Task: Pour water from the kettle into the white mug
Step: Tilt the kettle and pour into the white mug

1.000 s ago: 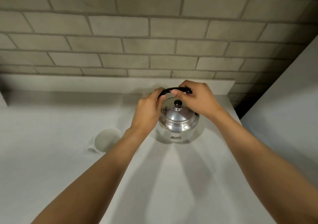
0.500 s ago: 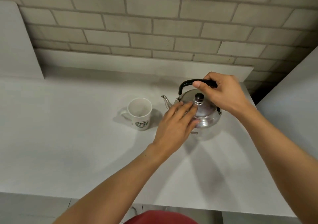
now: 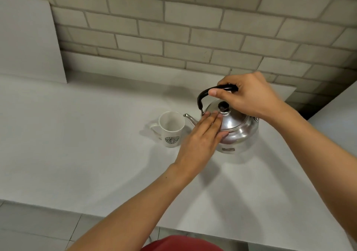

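Observation:
A shiny steel kettle (image 3: 236, 129) with a black arched handle and a black lid knob stands on the white counter (image 3: 77, 144). Its thin spout points left toward the white mug (image 3: 171, 128), which stands upright just beside it, empty, with a green logo and its handle on the left. My right hand (image 3: 249, 96) is closed around the kettle's black handle from above. My left hand (image 3: 201, 140) lies flat with fingers together against the kettle's left side and lid, covering the base of the spout.
A grey brick wall runs behind the counter. A white panel (image 3: 29, 38) leans at the back left and another white surface (image 3: 336, 119) rises at the right. The counter's front edge is near me, with tiled floor and a red garment (image 3: 181, 244) below.
The view has pulled back and shifted, bringing the mug into sight. My left hand left the handle and now rests flat on the kettle's side. My right hand keeps its grip on the handle.

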A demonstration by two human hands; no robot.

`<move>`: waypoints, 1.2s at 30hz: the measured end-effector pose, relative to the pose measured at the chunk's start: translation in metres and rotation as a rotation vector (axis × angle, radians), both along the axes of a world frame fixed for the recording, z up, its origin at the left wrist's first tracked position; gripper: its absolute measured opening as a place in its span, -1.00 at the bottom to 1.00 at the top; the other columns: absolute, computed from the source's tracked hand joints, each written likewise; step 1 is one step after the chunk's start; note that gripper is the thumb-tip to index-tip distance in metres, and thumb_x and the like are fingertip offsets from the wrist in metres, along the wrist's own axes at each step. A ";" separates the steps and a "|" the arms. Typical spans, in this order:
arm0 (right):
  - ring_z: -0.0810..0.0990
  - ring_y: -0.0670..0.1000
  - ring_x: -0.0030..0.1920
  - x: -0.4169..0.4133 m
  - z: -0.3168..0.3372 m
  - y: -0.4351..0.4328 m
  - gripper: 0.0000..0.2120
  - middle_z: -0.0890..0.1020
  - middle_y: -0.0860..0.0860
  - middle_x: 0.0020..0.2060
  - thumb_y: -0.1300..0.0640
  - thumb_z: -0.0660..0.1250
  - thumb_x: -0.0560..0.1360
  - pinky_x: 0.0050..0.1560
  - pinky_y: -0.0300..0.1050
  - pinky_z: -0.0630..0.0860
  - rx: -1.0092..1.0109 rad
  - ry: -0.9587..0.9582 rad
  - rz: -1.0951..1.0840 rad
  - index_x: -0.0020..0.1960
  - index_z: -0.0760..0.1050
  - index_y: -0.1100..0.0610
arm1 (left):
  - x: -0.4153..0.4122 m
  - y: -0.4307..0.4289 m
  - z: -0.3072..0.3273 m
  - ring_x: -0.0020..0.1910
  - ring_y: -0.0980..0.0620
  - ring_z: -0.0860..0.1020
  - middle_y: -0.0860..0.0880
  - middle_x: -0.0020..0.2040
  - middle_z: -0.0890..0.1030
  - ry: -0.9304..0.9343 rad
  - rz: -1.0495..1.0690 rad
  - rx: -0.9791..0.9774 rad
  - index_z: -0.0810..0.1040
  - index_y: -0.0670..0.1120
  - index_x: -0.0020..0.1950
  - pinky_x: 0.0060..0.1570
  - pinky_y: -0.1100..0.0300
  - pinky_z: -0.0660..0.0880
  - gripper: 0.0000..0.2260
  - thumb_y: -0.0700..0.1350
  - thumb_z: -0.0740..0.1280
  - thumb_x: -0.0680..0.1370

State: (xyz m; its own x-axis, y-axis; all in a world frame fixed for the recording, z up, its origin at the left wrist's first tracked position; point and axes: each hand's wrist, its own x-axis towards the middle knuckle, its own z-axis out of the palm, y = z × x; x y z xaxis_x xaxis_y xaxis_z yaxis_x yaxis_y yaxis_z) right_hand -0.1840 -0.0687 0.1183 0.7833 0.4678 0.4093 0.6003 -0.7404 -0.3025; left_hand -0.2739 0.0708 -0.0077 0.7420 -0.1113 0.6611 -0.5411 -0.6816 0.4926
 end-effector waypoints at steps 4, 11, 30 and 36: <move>0.56 -0.17 -0.35 0.004 0.012 0.017 -0.58 0.54 -0.24 -0.43 -0.31 0.36 0.53 -0.29 -0.26 0.45 -0.101 0.006 0.043 0.00 0.72 0.03 | -0.001 0.003 0.006 0.40 -0.20 0.51 -0.27 0.37 0.55 0.040 -0.001 -0.071 0.53 -0.35 0.36 0.40 -0.07 0.43 -0.63 -0.20 0.42 0.60; 0.53 0.00 -0.31 0.006 0.021 0.034 -0.56 0.56 -0.10 -0.39 -0.28 0.35 0.56 -0.18 -0.06 0.50 -0.263 0.023 0.067 0.07 0.73 0.07 | 0.000 0.006 0.006 0.41 -0.20 0.50 -0.27 0.40 0.53 0.110 -0.021 -0.124 0.52 -0.34 0.38 0.45 -0.01 0.38 -0.62 -0.23 0.42 0.60; 0.47 -0.02 -0.35 0.001 0.050 0.057 -0.58 0.60 -0.04 -0.37 -0.31 0.36 0.54 -0.24 -0.02 0.50 -0.423 0.040 0.104 0.04 0.72 0.04 | 0.001 -0.002 0.010 0.46 -0.07 0.45 -0.18 0.42 0.53 0.123 -0.009 -0.287 0.53 -0.27 0.40 0.48 0.30 0.23 -0.64 -0.20 0.39 0.63; 0.57 0.14 -0.22 -0.001 0.055 0.064 -0.58 0.61 -0.01 -0.31 -0.33 0.35 0.53 -0.15 0.11 0.59 -0.472 0.047 0.089 0.04 0.71 0.00 | 0.002 -0.002 0.010 0.47 -0.05 0.43 -0.17 0.44 0.51 0.130 -0.003 -0.317 0.52 -0.26 0.41 0.48 0.24 0.27 -0.64 -0.20 0.37 0.64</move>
State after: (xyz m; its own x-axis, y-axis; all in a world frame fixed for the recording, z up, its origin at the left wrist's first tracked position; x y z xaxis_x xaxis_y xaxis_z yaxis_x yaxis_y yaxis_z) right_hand -0.1851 -0.0043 0.1738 0.7442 0.6602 0.1015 0.6614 -0.7496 0.0261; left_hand -0.2719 0.0685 0.0027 0.8223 0.0824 0.5631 -0.4617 -0.4819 0.7447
